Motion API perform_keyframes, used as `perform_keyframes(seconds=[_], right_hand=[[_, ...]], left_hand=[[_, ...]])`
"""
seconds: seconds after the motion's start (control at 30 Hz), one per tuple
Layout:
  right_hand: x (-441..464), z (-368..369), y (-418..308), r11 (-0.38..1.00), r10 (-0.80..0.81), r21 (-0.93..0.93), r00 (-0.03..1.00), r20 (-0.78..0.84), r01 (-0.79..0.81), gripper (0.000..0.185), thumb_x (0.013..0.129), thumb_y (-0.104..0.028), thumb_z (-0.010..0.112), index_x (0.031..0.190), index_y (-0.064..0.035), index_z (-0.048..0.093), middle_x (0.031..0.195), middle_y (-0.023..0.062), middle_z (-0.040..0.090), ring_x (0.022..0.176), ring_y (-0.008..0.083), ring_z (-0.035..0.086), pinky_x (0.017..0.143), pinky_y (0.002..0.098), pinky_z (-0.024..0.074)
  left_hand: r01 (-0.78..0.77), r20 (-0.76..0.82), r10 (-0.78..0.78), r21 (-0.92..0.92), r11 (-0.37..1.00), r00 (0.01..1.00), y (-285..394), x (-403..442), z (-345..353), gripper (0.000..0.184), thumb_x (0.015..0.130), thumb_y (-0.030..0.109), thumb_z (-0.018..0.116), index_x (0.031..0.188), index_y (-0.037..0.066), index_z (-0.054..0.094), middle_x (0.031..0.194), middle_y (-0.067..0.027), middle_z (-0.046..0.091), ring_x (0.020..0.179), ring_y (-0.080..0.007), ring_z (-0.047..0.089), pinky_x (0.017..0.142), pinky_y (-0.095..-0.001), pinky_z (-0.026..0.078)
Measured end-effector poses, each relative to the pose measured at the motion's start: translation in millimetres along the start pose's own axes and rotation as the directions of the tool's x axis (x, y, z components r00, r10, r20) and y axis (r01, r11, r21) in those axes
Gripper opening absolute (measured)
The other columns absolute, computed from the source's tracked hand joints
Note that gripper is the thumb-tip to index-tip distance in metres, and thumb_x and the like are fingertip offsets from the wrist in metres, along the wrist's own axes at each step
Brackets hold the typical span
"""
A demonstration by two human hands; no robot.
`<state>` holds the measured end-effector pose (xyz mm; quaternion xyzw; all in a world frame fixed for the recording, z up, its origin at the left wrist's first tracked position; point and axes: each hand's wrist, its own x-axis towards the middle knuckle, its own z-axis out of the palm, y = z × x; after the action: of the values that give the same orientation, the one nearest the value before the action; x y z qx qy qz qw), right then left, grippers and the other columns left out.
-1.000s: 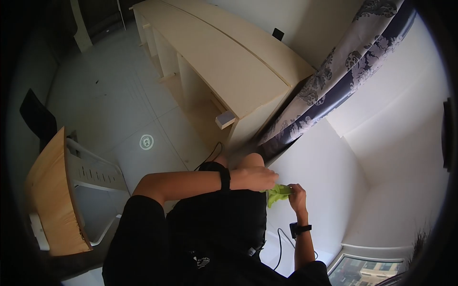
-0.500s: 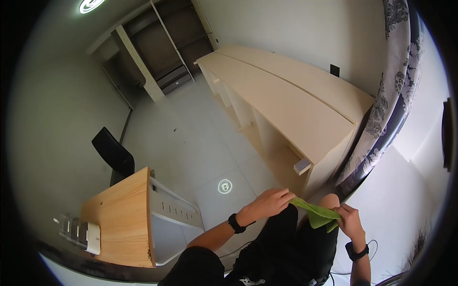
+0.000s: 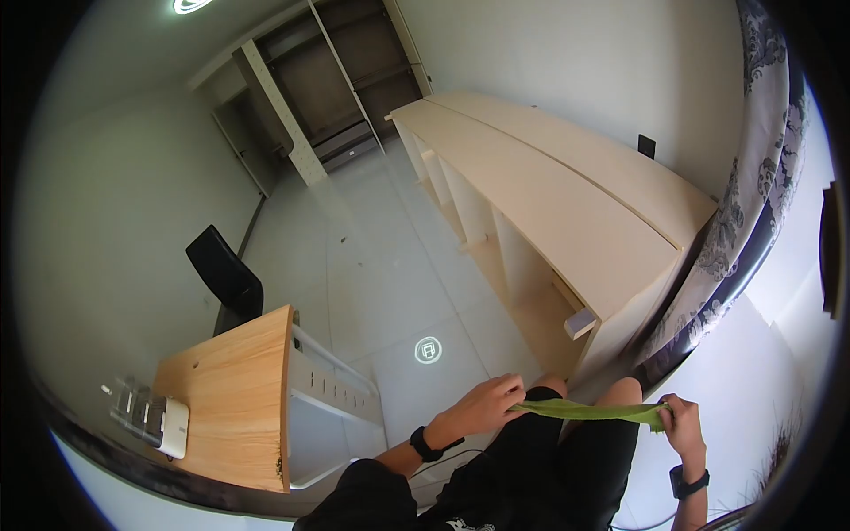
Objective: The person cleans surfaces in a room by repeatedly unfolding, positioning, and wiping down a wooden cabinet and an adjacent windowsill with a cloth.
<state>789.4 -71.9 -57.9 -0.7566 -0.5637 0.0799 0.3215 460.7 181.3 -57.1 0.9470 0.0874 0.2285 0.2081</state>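
Room: tiled pale floor (image 3: 381,274) through the middle of the frame, a bright round reflection (image 3: 428,350) on it below centre. Wood-grain surface (image 3: 235,398) stood at lower left, on a pale metal frame (image 3: 332,389); black chair (image 3: 226,270) just behind it. Long pale shelf unit (image 3: 567,212) ran from upper centre to the right; dark plate (image 3: 646,146) on the wall above it. Patterned curtain (image 3: 763,133) hung at the right edge.

Containers: white-based unit with clear upper parts (image 3: 173,427) sat at the left end of the surface; contents could not be made out. Shelf unit was open-fronted, its compartments showing bare pale boards; a small block (image 3: 580,324) stuck out at its near end. Tall open cabinet (image 3: 310,71) at upper left, shelved, with a drawer (image 3: 347,149) low down; interior too dark to read.

Hands: green cloth (image 3: 589,411) was at lower right, stretched in a narrow strip above the person's knees. Left hand (image 3: 478,405) pinched its left end, fingers curled closed; right hand (image 3: 683,427) gripped the right end, fingers folded over the edge. Dark bands circled both wrists.
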Motion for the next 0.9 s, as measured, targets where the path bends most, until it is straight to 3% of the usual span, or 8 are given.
perform_keyframes(seconds=[0.17,0.3,0.47,0.6,0.73,0.77,0.87,0.9], right_hand=[[2.2,-13.3,-10.8,0.998,-0.026,0.054,0.996,-0.082,0.030,0.008,0.083,0.002,0.066,0.089,0.0025,0.061,0.071,0.0172,0.064,0.059,0.0296,0.062,0.051,0.0343,0.0500],[10.7,-19.8,-29.4,0.990,-0.066,0.112,0.989,-0.129,0.080,0.005,0.083,0.004,0.066,0.087,0.0041,0.063,0.077,0.0182,0.066,0.061,0.0298,0.064,0.050,0.0331,0.0543],[40.2,-37.0,-44.3,0.968,-0.237,0.035,0.952,-0.193,0.248,0.009,0.087,0.002,0.063,0.095,0.0031,0.066,0.080,0.0152,0.066,0.063,0.0298,0.061,0.053,0.0354,0.0497],[53.7,-44.0,-52.9,0.975,-0.210,0.028,0.954,-0.216,0.221,0.010,0.086,0.003,0.062,0.096,0.0035,0.066,0.082,0.0139,0.067,0.062,0.0263,0.063,0.050,0.0324,0.0498],[58.9,-35.5,-45.4,0.968,-0.242,0.006,0.936,-0.255,0.252,0.008,0.086,0.000,0.065,0.094,0.0016,0.067,0.077,0.0122,0.067,0.058,0.0238,0.062,0.051,0.0306,0.0499],[58.1,-33.5,-43.4,0.972,-0.225,0.010,0.946,-0.234,0.234,0.007,0.086,-0.001,0.066,0.093,0.0011,0.067,0.075,0.0117,0.066,0.057,0.0232,0.062,0.051,0.0301,0.0497],[52.5,-20.6,-44.7,0.987,-0.121,0.084,0.974,-0.194,0.139,0.007,0.086,-0.003,0.068,0.093,-0.0006,0.067,0.064,0.0102,0.062,0.051,0.0212,0.061,0.050,0.0284,0.0479],[51.1,-15.5,-43.1,0.989,-0.112,0.079,0.977,-0.182,0.129,0.008,0.086,-0.003,0.068,0.093,-0.0006,0.067,0.062,0.0102,0.061,0.051,0.0212,0.061,0.050,0.0283,0.0477]], left_hand=[[0.242,0.034,-0.241,-0.011,0.970,0.970,-4.4,-1.2,-17.3,0.021,0.084,0.014,0.070,0.090,0.002,0.053,0.080,-0.0145,0.060,0.074,-0.0342,0.060,0.068,-0.0425,0.049],[0.286,-0.124,-0.286,-0.024,0.958,0.950,0.3,4.8,-31.2,0.017,0.086,0.013,0.069,0.097,0.003,0.061,0.076,-0.0118,0.060,0.070,-0.0313,0.060,0.063,-0.0383,0.050],[0.343,-0.075,-0.341,0.018,0.939,0.937,-7.6,-0.6,-37.6,0.009,0.088,0.009,0.067,0.092,0.001,0.066,0.082,-0.0112,0.060,0.068,-0.0267,0.060,0.060,-0.0333,0.050],[0.380,-0.122,-0.382,-0.042,0.924,0.916,-3.1,-6.8,-42.5,0.009,0.086,0.007,0.069,0.091,0.000,0.067,0.081,-0.0095,0.058,0.067,-0.0214,0.059,0.059,-0.0300,0.050],[0.469,-0.203,-0.445,0.088,0.879,0.872,-4.8,-17.3,-44.7,0.008,0.084,0.004,0.070,0.091,0.002,0.069,0.079,-0.0087,0.056,0.065,-0.0191,0.059,0.059,-0.0287,0.049],[0.478,-0.234,-0.431,0.203,0.855,0.871,-9.4,-21.2,-45.1,0.007,0.086,0.011,0.068,0.090,0.005,0.070,0.068,-0.0065,0.059,0.059,-0.0215,0.061,0.052,-0.0316,0.047],[0.718,-0.181,-0.703,0.030,0.695,0.688,-14.4,-26.1,-45.7,0.010,0.091,0.014,0.063,0.091,0.006,0.070,0.055,-0.0074,0.057,0.047,-0.0209,0.058,0.049,-0.0306,0.045],[0.688,-0.218,-0.671,0.002,0.726,0.708,-17.0,-26.1,-42.5,0.014,0.095,0.014,0.058,0.096,0.004,0.068,0.048,-0.0082,0.057,0.040,-0.0191,0.056,0.047,-0.0302,0.044]])
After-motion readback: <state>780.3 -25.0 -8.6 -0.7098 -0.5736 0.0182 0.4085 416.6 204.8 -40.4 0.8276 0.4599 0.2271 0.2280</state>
